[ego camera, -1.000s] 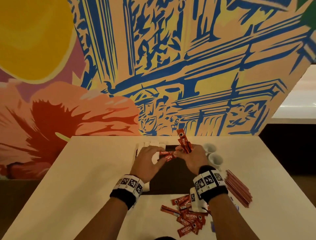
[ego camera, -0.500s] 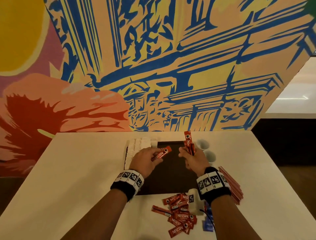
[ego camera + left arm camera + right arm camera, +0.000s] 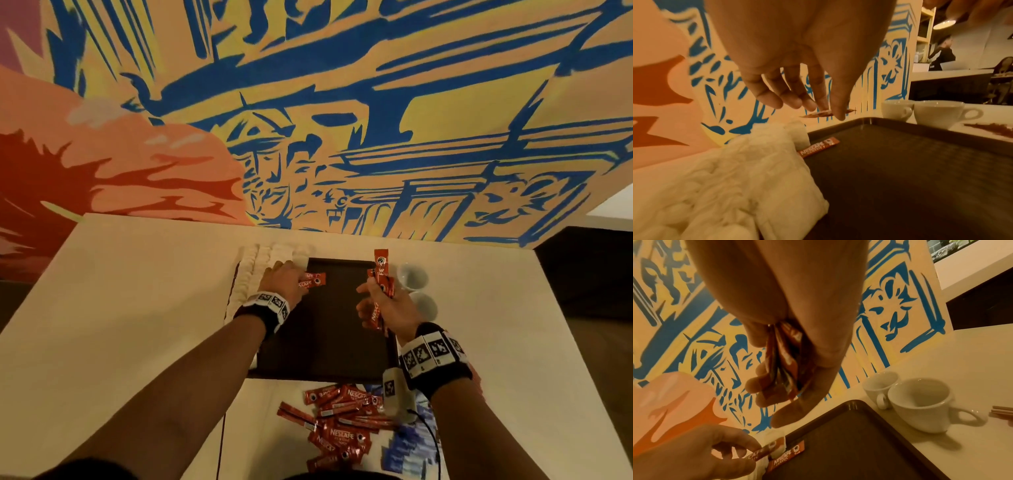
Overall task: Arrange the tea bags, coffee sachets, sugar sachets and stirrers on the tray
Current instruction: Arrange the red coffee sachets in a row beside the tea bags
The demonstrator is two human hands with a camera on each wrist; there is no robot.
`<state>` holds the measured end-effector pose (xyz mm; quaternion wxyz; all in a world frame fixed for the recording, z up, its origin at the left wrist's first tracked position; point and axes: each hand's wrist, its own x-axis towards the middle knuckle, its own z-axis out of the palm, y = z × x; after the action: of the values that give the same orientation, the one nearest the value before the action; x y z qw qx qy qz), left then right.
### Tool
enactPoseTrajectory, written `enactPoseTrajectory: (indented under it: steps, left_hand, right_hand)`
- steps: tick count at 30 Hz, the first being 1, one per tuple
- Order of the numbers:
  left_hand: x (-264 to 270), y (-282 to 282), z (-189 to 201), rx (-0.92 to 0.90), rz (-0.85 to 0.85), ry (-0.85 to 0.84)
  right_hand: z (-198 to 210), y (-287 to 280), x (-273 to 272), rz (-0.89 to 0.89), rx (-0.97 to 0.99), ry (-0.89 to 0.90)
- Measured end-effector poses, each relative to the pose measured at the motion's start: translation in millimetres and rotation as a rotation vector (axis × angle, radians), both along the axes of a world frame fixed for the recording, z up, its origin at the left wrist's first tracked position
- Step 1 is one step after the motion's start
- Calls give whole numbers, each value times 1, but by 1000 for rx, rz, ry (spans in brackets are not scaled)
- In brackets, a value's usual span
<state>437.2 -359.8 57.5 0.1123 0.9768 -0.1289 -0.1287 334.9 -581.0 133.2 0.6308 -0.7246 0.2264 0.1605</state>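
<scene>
A dark tray (image 3: 325, 342) lies on the white table, with white tea bags (image 3: 253, 270) in a row along its left edge. One red coffee sachet (image 3: 319, 275) (image 3: 818, 147) (image 3: 786, 456) lies flat in the tray's far left corner beside the tea bags. Just above it my left hand (image 3: 284, 281) (image 3: 826, 110) pinches another coffee sachet (image 3: 309, 284) (image 3: 758, 454). Over the tray's right edge my right hand (image 3: 383, 305) (image 3: 797, 386) grips an upright bunch of coffee sachets (image 3: 382, 274) (image 3: 785, 361).
Loose coffee sachets (image 3: 339, 425) and blue sachets (image 3: 407, 448) are piled on the table in front of the tray. Two white cups (image 3: 412, 275) (image 3: 918, 402) stand off the tray's far right corner. Brown stirrers (image 3: 1002, 410) lie right of the cups. A painted wall backs the table.
My hands have parted. The left hand has carried a sachet from beside the right hand's bunch to the tray's far left corner. The right hand has stayed over the right edge.
</scene>
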Motion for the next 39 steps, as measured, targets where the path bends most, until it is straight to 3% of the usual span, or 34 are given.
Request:
enactPoseTrajectory:
  steps: [13, 30, 34, 39]
  left_hand:
    - [35, -30, -61, 179, -39, 94]
    - [45, -22, -66, 195, -68, 64]
    - [40, -14, -49, 104, 17, 27]
    - [23, 5, -4, -195, 190, 4]
  right_hand:
    - [-33, -21, 23, 7, 59, 105]
    - [-36, -9, 21, 50, 22, 100]
    - [-27, -6, 18, 56, 14, 79]
    - [-12, 4, 15, 57, 91, 81]
